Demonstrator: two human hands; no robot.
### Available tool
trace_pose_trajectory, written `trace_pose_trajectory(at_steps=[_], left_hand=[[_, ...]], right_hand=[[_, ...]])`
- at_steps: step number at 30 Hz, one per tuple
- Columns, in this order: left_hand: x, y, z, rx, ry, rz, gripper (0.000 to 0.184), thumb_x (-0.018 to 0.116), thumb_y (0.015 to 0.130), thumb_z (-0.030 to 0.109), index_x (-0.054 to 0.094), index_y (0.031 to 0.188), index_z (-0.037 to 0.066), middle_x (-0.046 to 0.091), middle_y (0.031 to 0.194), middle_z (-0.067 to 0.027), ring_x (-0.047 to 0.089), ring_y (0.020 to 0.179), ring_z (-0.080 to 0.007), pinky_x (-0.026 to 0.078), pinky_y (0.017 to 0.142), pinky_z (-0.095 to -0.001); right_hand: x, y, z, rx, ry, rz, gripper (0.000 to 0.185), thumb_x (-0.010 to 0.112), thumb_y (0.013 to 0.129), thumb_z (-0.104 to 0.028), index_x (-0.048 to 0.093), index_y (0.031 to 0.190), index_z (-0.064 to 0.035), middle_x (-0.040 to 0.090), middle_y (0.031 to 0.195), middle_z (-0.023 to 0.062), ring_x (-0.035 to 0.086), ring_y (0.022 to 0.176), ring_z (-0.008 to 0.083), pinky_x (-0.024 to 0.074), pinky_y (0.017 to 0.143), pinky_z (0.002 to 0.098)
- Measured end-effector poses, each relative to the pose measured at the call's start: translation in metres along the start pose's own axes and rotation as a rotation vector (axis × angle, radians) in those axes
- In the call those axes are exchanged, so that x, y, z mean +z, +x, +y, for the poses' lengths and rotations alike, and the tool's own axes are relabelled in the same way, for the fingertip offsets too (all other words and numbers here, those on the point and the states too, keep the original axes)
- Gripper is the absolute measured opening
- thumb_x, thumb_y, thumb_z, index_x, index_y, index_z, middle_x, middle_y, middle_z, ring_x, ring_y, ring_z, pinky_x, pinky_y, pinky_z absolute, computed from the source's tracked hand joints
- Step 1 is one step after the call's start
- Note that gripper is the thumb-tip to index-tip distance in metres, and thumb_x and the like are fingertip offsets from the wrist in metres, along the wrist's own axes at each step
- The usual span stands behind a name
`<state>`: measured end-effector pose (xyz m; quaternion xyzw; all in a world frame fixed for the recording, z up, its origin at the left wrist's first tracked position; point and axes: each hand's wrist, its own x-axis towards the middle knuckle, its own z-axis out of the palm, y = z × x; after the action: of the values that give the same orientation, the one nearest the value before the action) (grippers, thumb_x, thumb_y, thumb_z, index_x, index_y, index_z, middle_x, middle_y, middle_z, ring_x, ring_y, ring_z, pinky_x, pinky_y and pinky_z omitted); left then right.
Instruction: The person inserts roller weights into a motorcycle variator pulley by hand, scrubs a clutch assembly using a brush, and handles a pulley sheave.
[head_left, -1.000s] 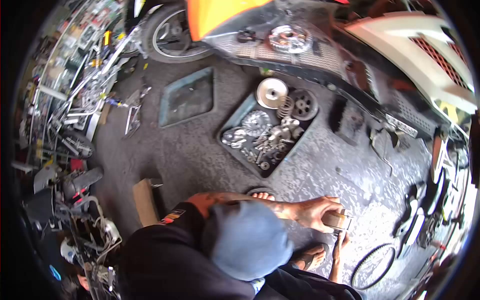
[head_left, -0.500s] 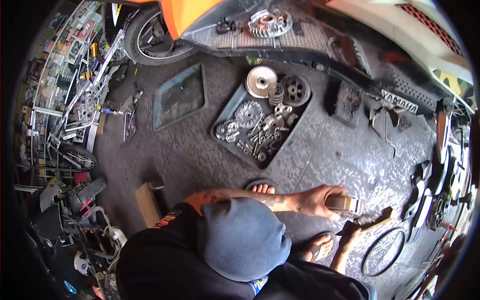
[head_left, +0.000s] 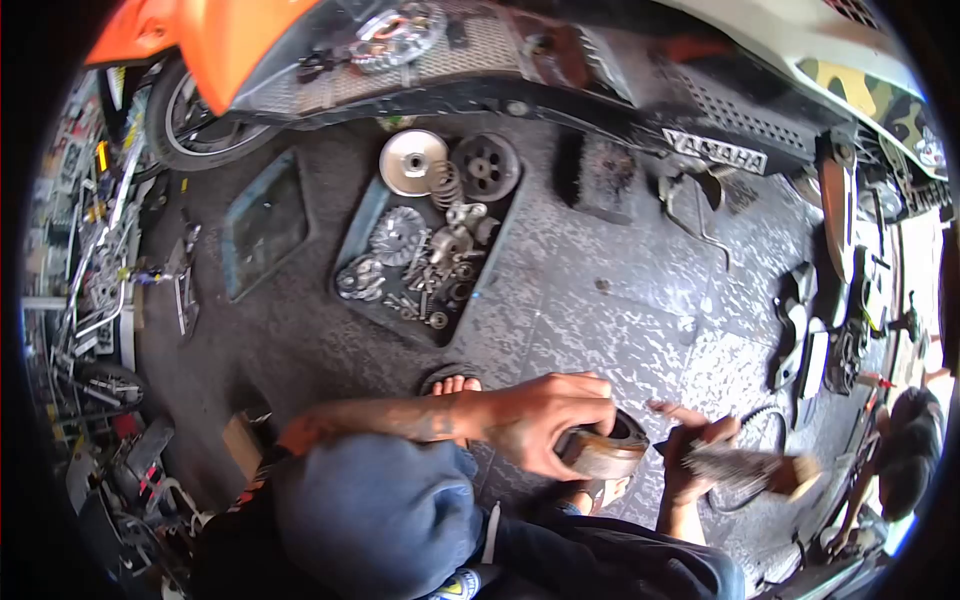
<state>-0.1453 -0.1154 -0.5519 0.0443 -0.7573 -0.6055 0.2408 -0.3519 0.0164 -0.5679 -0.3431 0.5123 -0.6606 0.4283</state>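
My left hand point(head_left: 545, 425) grips a round metal drum point(head_left: 612, 462) with a brownish side wall, its hollow opening tipped up toward the right. Fingers wrap over the drum's left and upper rim. To the right, my right hand point(head_left: 692, 462) is closed on a wire brush point(head_left: 735, 470); its bristles are smeared by motion and its wooden end point(head_left: 798, 477) points right. A gap separates the brush from the drum. One finger of the right hand stretches out toward the drum. Part of a black belt point(head_left: 770, 430) lies on the floor behind the brush.
A tray point(head_left: 360, 222) of engine parts lies ahead, with an empty-looking tray point(head_left: 232, 262) to its left. Beyond stands a scooter point(head_left: 590, 95). Loose covers point(head_left: 790, 335) line the right side, where another person point(head_left: 905, 450) bends. A wooden block point(head_left: 242, 448) sits at left.
The brush, earlier close against the drum, is now apart from it and turned level. The drum has tilted to show its opening. My view has swung right, shifting the surroundings left.
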Motion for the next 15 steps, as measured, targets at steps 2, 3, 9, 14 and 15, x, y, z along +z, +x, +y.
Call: trace_pose_trajectory(at_steps=[2, 3, 9, 14, 15], left_hand=[[-0.01, 0.002, 0.014, 0.101, -0.072, 0.028, 0.041, 0.082, 0.061, 0.02, 0.052, 0.084, 0.005, 0.049, 0.082, -0.0105, 0.051, 0.076, -0.0288, 0.039, 0.072, -0.0414], [-0.019, 0.004, 0.024, 0.122, -0.164, -0.024, 0.038, 0.082, 0.063, 0.02, 0.052, 0.083, 0.006, 0.049, 0.081, -0.0101, 0.051, 0.077, -0.029, 0.039, 0.072, -0.0418], [-0.014, 0.0, 0.027, 0.118, -0.278, 0.049, 0.04, 0.083, 0.068, 0.029, 0.056, 0.088, 0.006, 0.054, 0.078, -0.0063, 0.055, 0.07, -0.0238, 0.043, 0.062, -0.0355], [0.01, -0.016, -0.003, -0.624, -0.142, 0.192, 0.043, 0.081, 0.07, 0.037, 0.058, 0.084, 0.003, 0.058, 0.068, -0.0075, 0.055, 0.065, -0.0133, 0.043, 0.059, -0.0308], [0.009, -0.02, -0.009, -0.747, -0.116, 0.195, 0.042, 0.081, 0.072, 0.036, 0.059, 0.085, 0.003, 0.06, 0.071, -0.0071, 0.056, 0.069, -0.0121, 0.043, 0.063, -0.0284]], right_hand=[[-0.002, 0.01, -0.006, -0.047, 0.051, 0.22, 0.043, 0.047, 0.094, -0.05, 0.041, 0.098, -0.0077, 0.063, 0.094, 0.0207, 0.065, 0.073, 0.0248, 0.0322, 0.031, 0.0177], [-0.006, 0.014, -0.004, -0.043, 0.054, 0.311, 0.041, 0.046, 0.095, -0.048, 0.038, 0.095, -0.0069, 0.062, 0.092, 0.0223, 0.065, 0.07, 0.0256, 0.0314, 0.03, 0.0177], [-0.013, -0.007, 0.036, 0.487, -0.347, 0.518, 0.024, 0.068, 0.086, -0.019, 0.05, 0.089, -0.0032, 0.044, 0.062, -0.0023, 0.038, 0.049, 0.007, 0.0303, 0.043, 0.0218], [-0.022, -0.018, 0.102, 0.356, -0.833, 0.197, 0.032, 0.072, 0.082, -0.021, 0.05, 0.089, 0.0008, 0.046, 0.067, 0.0046, 0.039, 0.063, 0.0129, 0.0365, 0.057, 0.028], [-0.019, -0.015, 0.104, 0.352, -0.905, 0.169, 0.032, 0.072, 0.082, -0.021, 0.05, 0.09, 0.0011, 0.047, 0.068, 0.006, 0.04, 0.064, 0.0139, 0.037, 0.058, 0.0284]])
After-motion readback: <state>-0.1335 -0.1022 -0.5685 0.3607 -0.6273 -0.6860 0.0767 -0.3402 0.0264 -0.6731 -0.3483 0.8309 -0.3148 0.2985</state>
